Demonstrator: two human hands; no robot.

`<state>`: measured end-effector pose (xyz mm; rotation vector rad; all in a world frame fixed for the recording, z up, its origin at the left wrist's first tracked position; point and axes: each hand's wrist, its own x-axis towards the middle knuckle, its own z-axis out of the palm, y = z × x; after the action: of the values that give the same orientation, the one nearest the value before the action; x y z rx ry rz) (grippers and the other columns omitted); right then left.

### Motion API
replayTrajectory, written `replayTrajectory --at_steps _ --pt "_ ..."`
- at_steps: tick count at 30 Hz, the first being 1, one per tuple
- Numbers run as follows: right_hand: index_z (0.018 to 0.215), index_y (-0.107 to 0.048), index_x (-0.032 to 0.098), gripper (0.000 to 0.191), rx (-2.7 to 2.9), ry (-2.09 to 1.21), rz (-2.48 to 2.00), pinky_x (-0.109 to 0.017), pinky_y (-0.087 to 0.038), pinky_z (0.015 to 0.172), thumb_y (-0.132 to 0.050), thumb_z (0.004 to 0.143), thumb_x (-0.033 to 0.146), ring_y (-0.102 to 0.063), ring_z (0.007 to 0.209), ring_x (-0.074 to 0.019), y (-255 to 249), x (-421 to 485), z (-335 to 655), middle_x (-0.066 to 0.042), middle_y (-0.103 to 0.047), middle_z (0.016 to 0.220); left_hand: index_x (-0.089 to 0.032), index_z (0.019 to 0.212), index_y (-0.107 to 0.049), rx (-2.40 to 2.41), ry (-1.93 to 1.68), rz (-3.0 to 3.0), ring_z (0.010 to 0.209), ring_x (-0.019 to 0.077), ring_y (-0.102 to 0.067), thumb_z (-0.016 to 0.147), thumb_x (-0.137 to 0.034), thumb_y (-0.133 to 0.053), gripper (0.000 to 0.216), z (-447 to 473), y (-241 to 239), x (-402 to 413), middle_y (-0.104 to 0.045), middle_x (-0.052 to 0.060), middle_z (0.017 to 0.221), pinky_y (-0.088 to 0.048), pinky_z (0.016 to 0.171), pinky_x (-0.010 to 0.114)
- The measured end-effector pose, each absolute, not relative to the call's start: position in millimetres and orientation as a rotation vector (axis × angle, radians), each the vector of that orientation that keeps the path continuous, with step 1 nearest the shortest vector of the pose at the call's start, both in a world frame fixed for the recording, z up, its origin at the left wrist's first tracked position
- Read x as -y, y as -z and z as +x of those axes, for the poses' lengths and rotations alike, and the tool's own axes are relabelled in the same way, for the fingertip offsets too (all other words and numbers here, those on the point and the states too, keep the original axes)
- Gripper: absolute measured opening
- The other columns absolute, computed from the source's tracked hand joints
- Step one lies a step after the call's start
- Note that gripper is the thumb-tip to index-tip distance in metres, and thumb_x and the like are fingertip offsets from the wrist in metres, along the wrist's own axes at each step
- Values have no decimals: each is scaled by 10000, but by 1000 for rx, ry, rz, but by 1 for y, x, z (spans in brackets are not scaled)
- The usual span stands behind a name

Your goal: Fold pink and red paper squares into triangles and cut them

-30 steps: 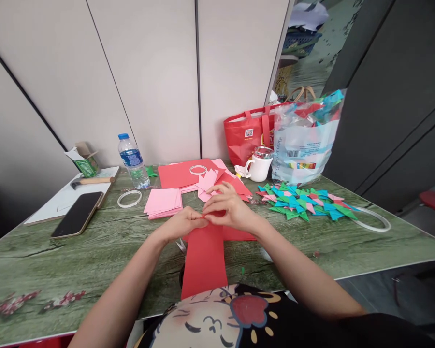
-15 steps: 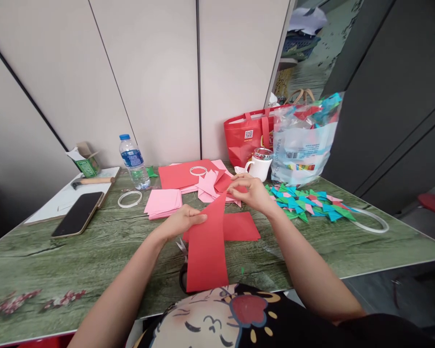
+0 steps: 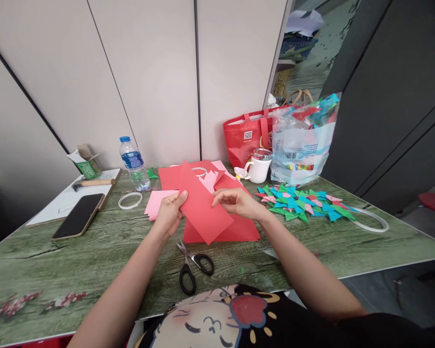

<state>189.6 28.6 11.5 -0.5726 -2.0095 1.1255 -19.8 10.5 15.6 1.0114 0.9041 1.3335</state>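
A rectangular sheet of red paper (image 3: 205,205) is held tilted above the table. My left hand (image 3: 171,212) grips its left edge, thumb on the near face. My right hand (image 3: 237,202) is at the sheet's right side with fingers bent and slightly apart, not pinching it; whether the fingertips touch the paper is unclear. Beneath lies more red paper (image 3: 244,232) on the table. Closer to my body, a pair of scissors (image 3: 192,265) with black handles rests with its blades parted.
Pink paper squares (image 3: 155,203) lie left of my hands. Folded coloured pieces (image 3: 304,203) form a pile at right, beside a white ring (image 3: 375,222). Behind stand a white mug (image 3: 259,169), a plastic bag (image 3: 300,150) and a water bottle (image 3: 135,166). A phone (image 3: 79,216) and hammer (image 3: 94,181) are at left.
The red sheet has been raised away from my body and turned to a slant, uncovering the scissors. My right hand has let go of its upper corner and come down and nearer.
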Motion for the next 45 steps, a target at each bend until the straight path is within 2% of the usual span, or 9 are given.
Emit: replayTrajectory --at_steps 8,12,17,24,26,31,39,41,45 --pt "747 -656 163 226 2017 -1179 -637 -251 -478 671 -747 571 271 -568 742 -127 -17 -25 190 -13 -607 785 -101 767 -628 -876 -1451 940 524 154 -615 589 -362 -723 330 -20 -17 -10 -684 62 678 -499 472 255" --pt "651 -611 162 194 1674 -1183 -712 -232 -479 612 -738 587 293 -560 642 -102 -12 -26 181 10 -588 686 -102 769 -628 -866 -1441 977 561 149 -626 596 -312 -725 289 -16 -17 -8 -692 68 726 -512 480 239" --pt "692 -573 178 240 1191 -1254 -675 -264 -524 615 -738 589 319 -597 636 -114 -9 -31 176 16 -623 683 -93 830 -628 -874 -1344 1044 703 206 -654 593 -274 -726 314 -15 -16 -5 -694 90 803 -556 591 316" --pt "670 -598 170 218 1092 -1386 -581 -279 -543 669 -746 584 306 -626 671 -121 -6 -31 172 4 -664 737 -194 1084 -550 -630 -1079 1378 960 273 -597 562 -202 -750 559 -9 -24 9 -577 111 1164 -518 744 403" --pt "653 -617 160 204 1155 -1410 -599 -265 -540 661 -745 585 303 -622 645 -113 -5 -29 170 3 -660 707 -180 1060 -564 -641 -1054 1454 922 262 -605 570 -199 -740 521 -8 -24 11 -602 113 1111 -520 705 362" --pt "662 -642 154 195 1377 -1472 -678 -241 -533 599 -739 584 305 -606 558 -96 -6 -21 168 28 -623 627 -130 810 -621 -730 -1090 1555 487 127 -544 584 -213 -718 259 -15 -19 6 -629 32 661 -455 485 258" --pt "680 -644 144 205 1456 -1577 -637 -245 -525 582 -750 575 284 -611 526 -94 -6 -19 168 24 -629 632 -148 606 -602 -752 -946 1585 454 122 -486 482 -159 -751 194 -24 -24 9 -554 -3 497 -418 441 239" --pt "682 -642 143 198 1468 -1594 -616 -247 -525 599 -746 585 281 -616 540 -94 -4 -19 168 22 -633 641 -151 622 -621 -751 -925 1594 451 131 -490 499 -162 -744 175 -24 -25 10 -564 5 497 -425 441 253" --pt "688 -636 146 185 1467 -1621 -534 -298 -529 699 -718 633 302 -638 642 -122 -4 -18 166 8 -636 662 -132 846 -651 -689 -1099 1472 456 126 -493 570 -245 -714 305 -20 -25 9 -585 15 555 -414 421 250"
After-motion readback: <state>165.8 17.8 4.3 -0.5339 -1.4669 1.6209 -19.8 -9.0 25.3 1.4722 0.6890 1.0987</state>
